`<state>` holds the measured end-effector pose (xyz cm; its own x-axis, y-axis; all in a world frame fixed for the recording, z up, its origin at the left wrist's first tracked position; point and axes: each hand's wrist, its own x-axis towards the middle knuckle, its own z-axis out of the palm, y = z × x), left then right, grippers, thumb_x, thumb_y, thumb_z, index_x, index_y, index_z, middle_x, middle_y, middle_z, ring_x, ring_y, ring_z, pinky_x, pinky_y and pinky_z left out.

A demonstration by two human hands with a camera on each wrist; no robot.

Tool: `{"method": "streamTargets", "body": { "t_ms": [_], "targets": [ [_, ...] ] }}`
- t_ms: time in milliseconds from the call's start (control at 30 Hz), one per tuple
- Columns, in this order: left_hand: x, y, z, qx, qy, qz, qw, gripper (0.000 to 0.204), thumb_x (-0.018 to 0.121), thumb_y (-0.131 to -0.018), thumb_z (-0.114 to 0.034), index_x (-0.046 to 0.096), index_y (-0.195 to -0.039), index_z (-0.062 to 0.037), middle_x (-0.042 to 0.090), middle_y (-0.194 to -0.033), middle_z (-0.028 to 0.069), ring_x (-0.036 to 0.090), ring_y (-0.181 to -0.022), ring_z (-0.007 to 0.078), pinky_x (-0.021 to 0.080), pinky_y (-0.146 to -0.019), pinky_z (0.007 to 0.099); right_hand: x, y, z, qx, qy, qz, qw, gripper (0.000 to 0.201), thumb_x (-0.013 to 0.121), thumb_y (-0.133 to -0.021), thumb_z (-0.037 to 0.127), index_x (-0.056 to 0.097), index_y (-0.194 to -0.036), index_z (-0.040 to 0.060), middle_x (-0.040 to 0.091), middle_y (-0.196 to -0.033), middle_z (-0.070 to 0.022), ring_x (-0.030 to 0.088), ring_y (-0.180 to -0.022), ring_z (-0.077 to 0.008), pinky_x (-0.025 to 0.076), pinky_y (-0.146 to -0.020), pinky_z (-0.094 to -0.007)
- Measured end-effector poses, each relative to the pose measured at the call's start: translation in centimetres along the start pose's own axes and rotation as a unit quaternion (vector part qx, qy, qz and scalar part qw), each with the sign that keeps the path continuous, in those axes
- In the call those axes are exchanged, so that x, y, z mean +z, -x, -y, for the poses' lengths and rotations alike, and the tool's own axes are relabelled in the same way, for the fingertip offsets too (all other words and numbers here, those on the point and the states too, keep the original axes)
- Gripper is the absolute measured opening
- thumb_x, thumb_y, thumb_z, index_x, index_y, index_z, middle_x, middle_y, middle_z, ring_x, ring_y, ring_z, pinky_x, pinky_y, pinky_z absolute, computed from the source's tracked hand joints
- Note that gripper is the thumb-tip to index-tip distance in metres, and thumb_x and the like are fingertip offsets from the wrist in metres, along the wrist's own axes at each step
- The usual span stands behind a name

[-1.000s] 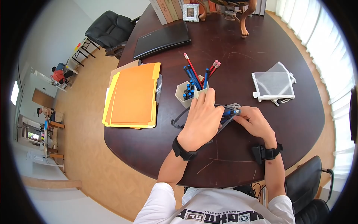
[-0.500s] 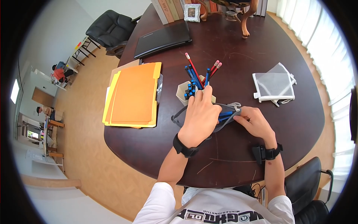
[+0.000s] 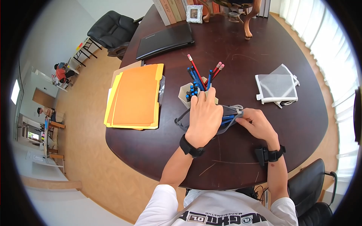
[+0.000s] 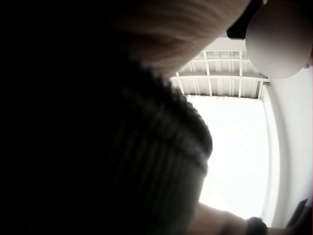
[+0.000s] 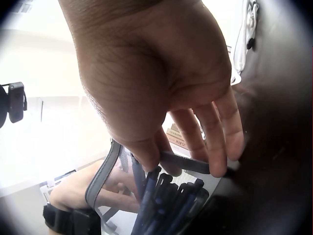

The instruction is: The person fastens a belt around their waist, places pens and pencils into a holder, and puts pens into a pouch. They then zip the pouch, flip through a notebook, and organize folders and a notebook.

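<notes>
In the head view the left hand [image 3: 204, 118] lies palm down over a grey-edged mesh pouch [image 3: 224, 129], its fingers stretched toward the pen cups [image 3: 184, 91]. Its thumb and whatever it may grip are hidden. The right hand [image 3: 260, 122] pinches the pouch's right end by the zip. Blue pens [image 3: 227, 119] show in the pouch mouth. From the right wrist, the right hand [image 5: 161, 73] holds the pouch rim [image 5: 183, 162] between thumb and fingers, above several dark and blue pens [image 5: 168, 200]. Mostly dark wristband and blurred skin fill the left wrist view.
Blue pens and red pencils [image 3: 195, 67] stand in the cups. Orange and yellow folders [image 3: 135, 96] lie left, a black laptop [image 3: 165, 40] behind them. White mesh pouches [image 3: 277, 86] lie right. Books [image 3: 173, 10] and a photo frame [image 3: 194, 14] stand at the back.
The left hand has moved slightly right, still over the pouch. The blue pens near the right hand now sit lower in the pouch mouth. The right hand has barely moved.
</notes>
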<state>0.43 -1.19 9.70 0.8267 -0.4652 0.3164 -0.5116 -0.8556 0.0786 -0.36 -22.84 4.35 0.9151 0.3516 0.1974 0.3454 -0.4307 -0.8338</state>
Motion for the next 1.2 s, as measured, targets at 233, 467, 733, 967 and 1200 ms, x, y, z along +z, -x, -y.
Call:
{"method": "streamTargets", "body": {
  "t_ms": [233,467,733,967,1200],
  "targets": [
    [0.5,-0.2,0.1,0.014,0.007,-0.007,1.0,0.006,0.071,-0.068,-0.008,0.07,-0.066,-0.0023,0.05,-0.101,0.0117,0.052,-0.092,0.0256,0.035,-0.076,0.038,0.1,0.0,-0.2,0.0,-0.006,-0.006,1.0,0.029,0.071,-0.088,0.013,0.054,-0.074,-0.0059,0.051,-0.066,-0.0168,0.049,-0.056,-0.0305,0.041,-0.054,-0.0377],
    [-2.0,0.4,-0.1,0.015,0.044,-0.011,0.999,0.005,0.071,-0.066,-0.005,0.07,-0.069,-0.0003,0.049,-0.098,0.0106,0.052,-0.092,0.0254,0.037,-0.076,0.0379,-0.4,0.1,-0.5,0.012,0.031,0.028,0.999,0.012,0.067,-0.09,0.005,0.065,-0.092,-0.0059,0.06,-0.077,-0.0125,0.056,-0.061,-0.0194,0.047,-0.06,-0.0306],
    [-4.7,1.6,-0.2,-0.015,0.06,0.053,0.997,0.013,0.078,-0.068,-0.009,0.071,-0.077,-0.0029,0.05,-0.096,0.0078,0.054,-0.094,0.0242,0.04,-0.078,0.0376,-0.4,0.1,-0.4,0.019,0.026,0.031,0.999,0.012,0.067,-0.09,0.006,0.066,-0.094,-0.0051,0.06,-0.077,-0.0127,0.055,-0.062,-0.0189,0.047,-0.06,-0.0308],
    [-6.9,3.0,6.3,-0.088,0.148,-0.029,0.985,0.043,0.086,-0.068,-0.017,0.067,-0.105,-0.0068,0.06,-0.087,0.0087,0.06,-0.078,0.0266,0.048,-0.07,0.0373,-0.4,0.1,-0.4,0.004,0.041,0.026,0.999,0.014,0.067,-0.09,0.008,0.066,-0.094,-0.0049,0.059,-0.074,-0.0125,0.054,-0.061,-0.0192,0.046,-0.059,-0.0314],
    [-5.8,1.7,8.0,-0.107,0.197,-0.052,0.973,0.042,0.082,-0.074,-0.016,0.068,-0.111,-0.0046,0.063,-0.09,0.0126,0.063,-0.084,0.0287,0.05,-0.076,0.0403,-0.3,0.1,-0.5,0.012,0.044,0.029,0.999,0.015,0.066,-0.09,0.006,0.069,-0.101,-0.0032,0.061,-0.076,-0.0119,0.057,-0.062,-0.0187,0.048,-0.06,-0.0308]
  ]
}}
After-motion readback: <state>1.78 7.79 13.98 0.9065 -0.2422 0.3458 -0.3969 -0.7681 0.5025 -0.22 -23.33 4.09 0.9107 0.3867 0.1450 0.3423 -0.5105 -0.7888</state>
